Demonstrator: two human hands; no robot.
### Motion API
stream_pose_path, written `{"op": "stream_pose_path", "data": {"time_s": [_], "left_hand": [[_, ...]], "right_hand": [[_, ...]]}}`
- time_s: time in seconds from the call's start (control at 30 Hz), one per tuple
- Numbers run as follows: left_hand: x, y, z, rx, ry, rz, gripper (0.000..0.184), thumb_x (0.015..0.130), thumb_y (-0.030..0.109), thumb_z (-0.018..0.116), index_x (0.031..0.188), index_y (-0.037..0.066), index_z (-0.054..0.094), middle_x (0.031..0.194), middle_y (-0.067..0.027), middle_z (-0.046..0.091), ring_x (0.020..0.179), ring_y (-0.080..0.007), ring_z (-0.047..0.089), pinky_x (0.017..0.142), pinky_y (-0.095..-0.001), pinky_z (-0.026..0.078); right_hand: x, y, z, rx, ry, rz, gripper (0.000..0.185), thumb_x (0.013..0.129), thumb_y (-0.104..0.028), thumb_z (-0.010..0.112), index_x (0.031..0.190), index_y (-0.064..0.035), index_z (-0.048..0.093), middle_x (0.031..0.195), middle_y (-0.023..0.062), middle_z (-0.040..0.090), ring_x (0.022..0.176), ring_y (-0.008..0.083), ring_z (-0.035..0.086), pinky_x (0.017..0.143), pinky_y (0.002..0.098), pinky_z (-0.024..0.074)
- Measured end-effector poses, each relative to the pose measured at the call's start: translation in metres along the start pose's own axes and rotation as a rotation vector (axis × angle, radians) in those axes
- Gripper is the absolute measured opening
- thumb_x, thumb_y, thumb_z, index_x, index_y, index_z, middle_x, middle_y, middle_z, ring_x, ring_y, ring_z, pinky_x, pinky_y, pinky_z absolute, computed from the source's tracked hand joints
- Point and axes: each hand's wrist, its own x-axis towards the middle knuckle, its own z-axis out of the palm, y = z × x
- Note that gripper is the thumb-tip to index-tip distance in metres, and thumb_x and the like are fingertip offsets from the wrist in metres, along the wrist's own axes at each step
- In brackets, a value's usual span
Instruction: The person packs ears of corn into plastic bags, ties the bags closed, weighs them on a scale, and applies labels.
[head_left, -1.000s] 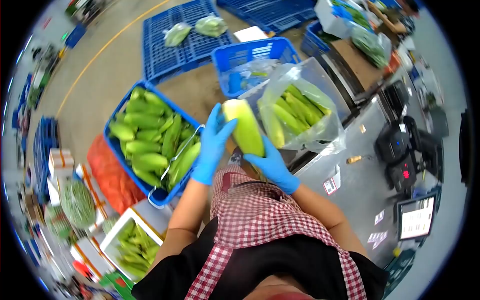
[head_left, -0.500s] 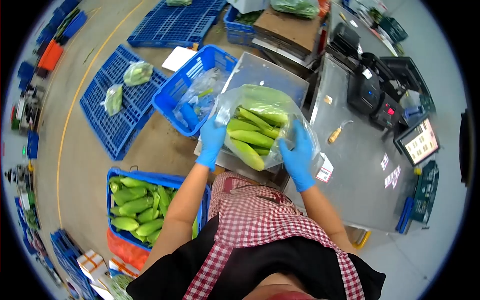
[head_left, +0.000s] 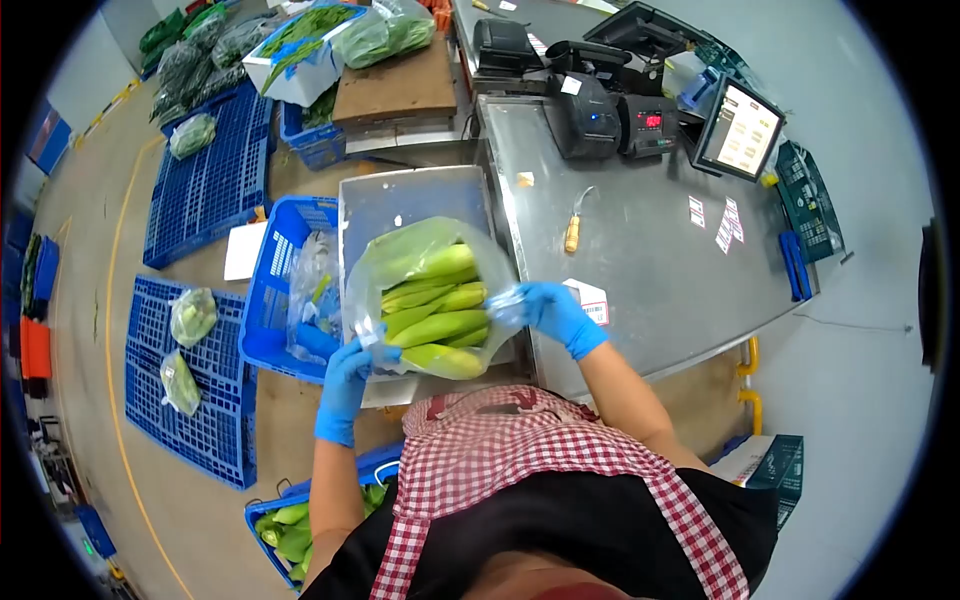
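A clear plastic bag (head_left: 400, 252) lies open on a metal weighing platform (head_left: 415, 190), with several green ears of corn (head_left: 440, 325) inside. Blue gloves cover both hands. My left hand (head_left: 348, 375) pinches the bag's near left edge. At the right side, my right hand (head_left: 555, 312) grips a gathered part of the bag's rim. The corn lies between my hands, and neither hand touches it directly.
Left of the platform is a blue crate (head_left: 262, 310) holding plastic bags. The steel table (head_left: 640, 270) bears a hooked tool (head_left: 572, 232), labels, a printer (head_left: 583, 118) and a screen (head_left: 742, 130). Another crate of corn (head_left: 290, 535) sits at lower left.
The view has turned right. The ear held a second ago is no longer in my hands. Both hands have closed on the bag's edges, and the bag is spread wider.
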Motion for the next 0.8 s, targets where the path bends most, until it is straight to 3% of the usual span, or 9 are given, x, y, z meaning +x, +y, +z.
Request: {"op": "stream_pose_path", "data": {"time_s": [0.07, 0.17, 0.37, 0.43, 0.47, 0.57, 0.7, 0.73, 0.8], "left_hand": [[0.02, 0.011, 0.017, 0.016, -0.064, -0.045, 0.046, 0.079, 0.006, 0.046, 0.125, 0.001, 0.043, 0.111, -0.0101, 0.056, 0.087, -0.0199, 0.06, 0.077, -0.0279, 0.046], [0.06, 0.006, 0.036, 0.246, -0.161, -0.076, 0.062, 0.078, 0.001, 0.046, 0.137, 0.01, 0.028, 0.135, -0.0026, 0.038, 0.1, -0.0195, 0.056, 0.081, -0.0275, 0.045], [0.14, -0.032, 0.066, 0.7, 0.049, 0.446, 0.059, 0.075, 0.005, 0.06, 0.13, 0.009, 0.041, 0.121, -0.0057, 0.049, 0.1, -0.0131, 0.049, 0.086, -0.0261, 0.041], [0.149, -0.028, 0.066, 0.393, -0.111, 0.316, 0.055, 0.073, 0.009, 0.065, 0.125, 0.005, 0.046, 0.118, -0.0063, 0.052, 0.1, -0.0138, 0.05, 0.086, -0.0276, 0.041], [0.151, -0.027, 0.062, 0.233, -0.184, 0.261, 0.054, 0.072, 0.01, 0.067, 0.122, 0.003, 0.048, 0.116, -0.0066, 0.053, 0.1, -0.0141, 0.05, 0.087, -0.0283, 0.041], [0.149, -0.028, 0.04, 0.279, -0.283, 0.169, 0.048, 0.07, 0.013, 0.069, 0.114, 0.0, 0.054, 0.11, -0.0053, 0.057, 0.098, -0.0139, 0.051, 0.087, -0.0285, 0.041], [0.127, -0.053, -0.012, 0.734, -0.083, 0.054, 0.029, 0.074, 0.016, 0.064, 0.098, 0.001, 0.062, 0.091, -0.0053, 0.059, 0.08, -0.0133, 0.052, 0.076, -0.0265, 0.041], [0.12, -0.059, -0.028, 0.453, -0.069, -0.088, 0.022, 0.076, 0.014, 0.06, 0.092, 0.0, 0.063, 0.082, -0.0071, 0.059, 0.075, -0.014, 0.052, 0.071, -0.0257, 0.041], [0.115, -0.115, -0.067, 0.161, 0.086, 0.01, 0.023, 0.079, 0.018, 0.058, 0.092, 0.0, 0.063, 0.081, -0.0064, 0.059, 0.073, -0.0131, 0.053, 0.07, -0.0246, 0.042]], "right_hand": [[0.011, 0.029, 0.012, 0.098, -0.052, 0.137, 0.045, 0.074, -0.002, 0.039, 0.116, 0.0154, 0.042, 0.12, 0.0272, 0.046, 0.115, 0.034, 0.046, 0.101, 0.0412, 0.0347], [0.025, 0.03, 0.048, -0.084, -0.109, 0.167, 0.042, 0.083, -0.013, 0.05, 0.121, 0.0023, 0.046, 0.12, 0.0124, 0.05, 0.107, 0.0196, 0.051, 0.095, 0.0333, 0.0387], [0.072, -0.01, 0.072, -0.898, -0.05, 0.017, 0.041, 0.078, -0.025, 0.061, 0.116, -0.0099, 0.054, 0.101, 0.0011, 0.058, 0.086, 0.0108, 0.054, 0.077, 0.028, 0.0446], [0.09, -0.009, 0.067, -1.068, -0.031, -0.155, 0.038, 0.077, -0.028, 0.062, 0.11, -0.0097, 0.058, 0.093, 0.0032, 0.062, 0.08, 0.0144, 0.058, 0.071, 0.0305, 0.0465], [0.086, -0.023, 0.089, -1.487, 0.118, -0.088, 0.037, 0.072, -0.028, 0.065, 0.102, -0.0066, 0.061, 0.085, 0.0089, 0.064, 0.074, 0.0182, 0.06, 0.069, 0.0313, 0.0469], [0.1, -0.029, 0.089, -1.883, 0.068, -0.191, 0.031, 0.069, -0.027, 0.066, 0.088, -0.0035, 0.065, 0.076, 0.0141, 0.063, 0.067, 0.0222, 0.06, 0.066, 0.0326, 0.0472], [0.122, -0.032, 0.004, -1.426, 0.195, 0.151, 0.022, 0.068, -0.024, 0.062, 0.073, -0.0022, 0.066, 0.067, 0.0139, 0.062, 0.062, 0.0214, 0.059, 0.062, 0.0327, 0.047], [0.128, -0.014, -0.041, -1.323, 0.271, 0.182, 0.022, 0.068, -0.023, 0.061, 0.07, -0.001, 0.066, 0.065, 0.0141, 0.061, 0.062, 0.0211, 0.059, 0.06, 0.033, 0.0468], [0.136, 0.008, -0.074, -1.25, 0.385, 0.187, 0.021, 0.068, -0.02, 0.059, 0.065, 0.0009, 0.064, 0.062, 0.013, 0.06, 0.061, 0.0204, 0.058, 0.058, 0.0327, 0.046]]}}
